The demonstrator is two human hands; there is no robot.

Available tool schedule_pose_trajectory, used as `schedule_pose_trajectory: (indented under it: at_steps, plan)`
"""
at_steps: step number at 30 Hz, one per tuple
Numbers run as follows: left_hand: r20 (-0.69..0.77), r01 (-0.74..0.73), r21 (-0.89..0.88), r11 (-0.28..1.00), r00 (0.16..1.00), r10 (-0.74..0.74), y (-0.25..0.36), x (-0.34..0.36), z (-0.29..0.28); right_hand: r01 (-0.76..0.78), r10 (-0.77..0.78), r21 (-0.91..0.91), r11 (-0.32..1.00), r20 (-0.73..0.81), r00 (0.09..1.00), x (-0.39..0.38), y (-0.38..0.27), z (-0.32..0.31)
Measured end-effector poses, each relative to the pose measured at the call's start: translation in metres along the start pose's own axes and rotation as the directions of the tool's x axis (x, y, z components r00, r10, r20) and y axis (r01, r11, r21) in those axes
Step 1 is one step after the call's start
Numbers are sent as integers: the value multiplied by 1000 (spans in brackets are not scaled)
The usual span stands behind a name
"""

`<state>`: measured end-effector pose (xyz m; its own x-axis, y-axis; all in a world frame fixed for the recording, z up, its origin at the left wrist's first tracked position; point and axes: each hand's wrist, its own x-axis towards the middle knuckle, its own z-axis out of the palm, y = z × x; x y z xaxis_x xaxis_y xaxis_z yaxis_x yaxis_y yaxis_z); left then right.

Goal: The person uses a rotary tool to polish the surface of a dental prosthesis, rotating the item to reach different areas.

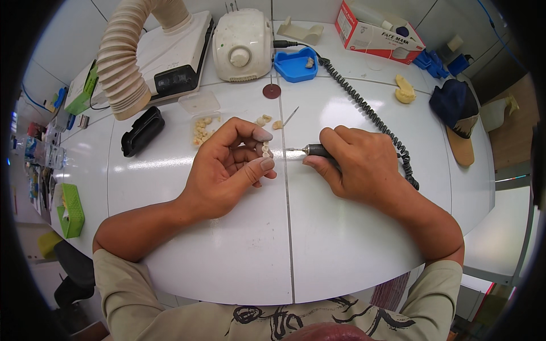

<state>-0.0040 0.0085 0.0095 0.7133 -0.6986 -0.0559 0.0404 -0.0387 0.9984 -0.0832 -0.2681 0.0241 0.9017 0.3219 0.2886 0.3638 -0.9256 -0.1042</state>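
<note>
Between the thumb and index finger of my left hand [227, 165] is a small row of off-white dental crowns [265, 149], held upright. My right hand [358, 159] wraps round a black dental handpiece [318, 150], whose thin metal bur [294, 149] points left at the crowns with a gap between. A coiled black cord [364, 105] runs from the white control unit [242, 48] round to the right hand. Just beyond the left hand lie a clear box of tooth-coloured pieces [202, 131] and a few loose pieces [277, 124] beside a thin pointed bur [291, 115].
A ribbed suction hose [120, 62] arches over the back left, near a black glasses case [142, 131]. At the back are a blue tray [296, 65], a dark red disc [272, 91] and a mask box [378, 33]. A yellowish dental model [405, 90] and a cap [458, 116] lie right.
</note>
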Motion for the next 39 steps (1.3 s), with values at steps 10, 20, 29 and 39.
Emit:
schedule_pose_trajectory:
  at_steps: [10,20,29,39]
  plan:
    - [8,-8,18,1000,1000,8,-1,1,-1,-1,1,1,1000,-6,1000,0,1,1]
    - [-62,-12,-33,999,998,10,-5,-2,1,31,-9,129,991,-165,986,0,-2,3]
    - [-65,-8,-26,1000,998,6,4,0,2,-50,84,106,993,-345,935,4,17,15]
    - [-36,2,-39,999,999,-3,-1,-1,0,-110,128,68,992,-380,916,8,17,10]
